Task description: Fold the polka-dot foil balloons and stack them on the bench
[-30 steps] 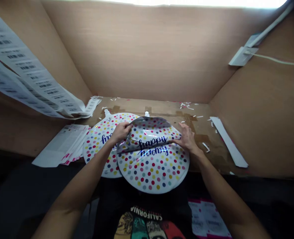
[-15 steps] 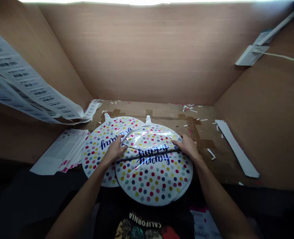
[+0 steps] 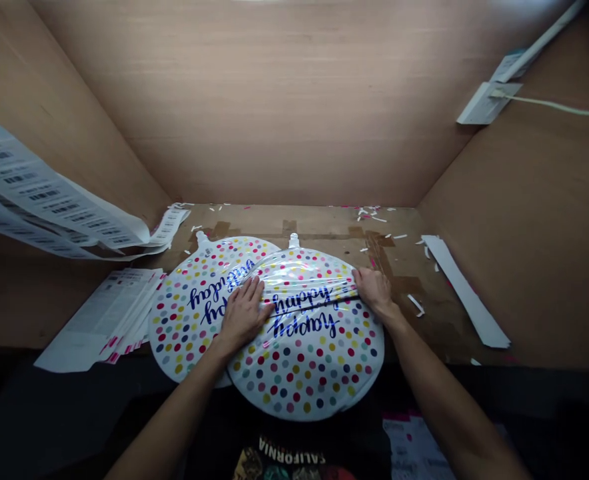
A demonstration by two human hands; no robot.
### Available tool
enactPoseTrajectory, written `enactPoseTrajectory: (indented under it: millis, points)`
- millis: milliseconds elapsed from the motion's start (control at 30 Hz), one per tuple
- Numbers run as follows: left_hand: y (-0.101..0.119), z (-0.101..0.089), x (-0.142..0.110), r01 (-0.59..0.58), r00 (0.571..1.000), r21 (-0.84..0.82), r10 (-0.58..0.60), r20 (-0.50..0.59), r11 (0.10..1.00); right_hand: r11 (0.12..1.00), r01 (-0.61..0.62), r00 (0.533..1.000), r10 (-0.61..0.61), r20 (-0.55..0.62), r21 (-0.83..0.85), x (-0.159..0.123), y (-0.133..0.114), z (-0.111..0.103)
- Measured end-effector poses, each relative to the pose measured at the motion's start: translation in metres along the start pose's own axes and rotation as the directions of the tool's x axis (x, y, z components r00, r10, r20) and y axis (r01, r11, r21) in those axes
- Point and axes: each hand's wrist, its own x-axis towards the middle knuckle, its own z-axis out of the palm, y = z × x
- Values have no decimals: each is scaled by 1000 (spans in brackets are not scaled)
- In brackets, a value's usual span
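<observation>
Two flat, dotted balloons lie at the near edge of the worktop (image 3: 324, 219), partly past it. The front balloon (image 3: 304, 377) lies over the right side of the back balloon (image 3: 174, 333).

On the front balloon you can read "happy" in blue, with more blue letters just above, by a fold that runs across. On the back balloon you see "birthday", partly hidden, and the end of another word, "ppy". Your shirt (image 3: 292, 453) says "CALIFORNIA". The long label strips (image 3: 49, 193) on the left have rows of bar codes, but their print is too small to read.

Your left hand (image 3: 244, 310) lies on the left side of the front balloon, fingers loosely spread, gripping nothing. Your right hand (image 3: 373, 290) is at its right edge, fingers curled in; you cannot tell if they pinch the edge or only press on it.

Half a second ago, your left fingers were bent around the left end of the fold; now they lie flatter. The lower "happy" is now farther from the letters above it. The "ppy" on the back balloon has come into sight.
</observation>
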Motion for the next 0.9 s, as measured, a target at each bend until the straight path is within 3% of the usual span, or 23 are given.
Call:
enactPoseTrajectory:
  millis: [100,200,333,433,500,533,567,600,667,767,833,900]
  points:
    - [0,0,9,8,1000,-4,-8,20,1000,1000,-15,1000,15,27,12,-4,9,-8]
    - [2,-3,14,16,1000,1,-16,26,1000,999,4,999,-3,-39,35,-19,13,-17]
    - [5,-4,16,-17,1000,17,17,2,1000,998,-2,994,8,-106,57,-37,-19,-37]
    - [4,-3,17,-15,1000,16,15,2,1000,983,162,975,-145,-166,91,-37,-57,-50]
    - [4,-4,19,-6,1000,15,6,-9,1000,947,305,941,-282,-186,106,-30,-62,-54]
    - [4,-5,20,-4,1000,14,4,-15,1000,940,322,937,-300,-177,113,-25,-53,-54]
    - [4,-6,20,-2,1000,13,2,-20,1000,957,263,957,-243,-161,121,-21,-35,-53]
    - [4,-6,20,0,1000,12,0,-22,1000,984,126,987,-111,-117,127,-18,-12,-52]
    - [3,-7,19,-8,1000,7,8,-7,1000,995,-33,990,47,-133,99,-17,45,-46]
    - [0,-7,19,-19,999,-8,19,33,1000,992,-83,973,102,-207,98,-35,115,-29]
    - [0,-9,26,10,999,-29,-9,45,1000,991,-60,961,89,-261,118,-58,135,-13]
    - [4,-15,42,48,999,-71,-47,10,996,989,-24,953,66,-295,144,-83,137,4]
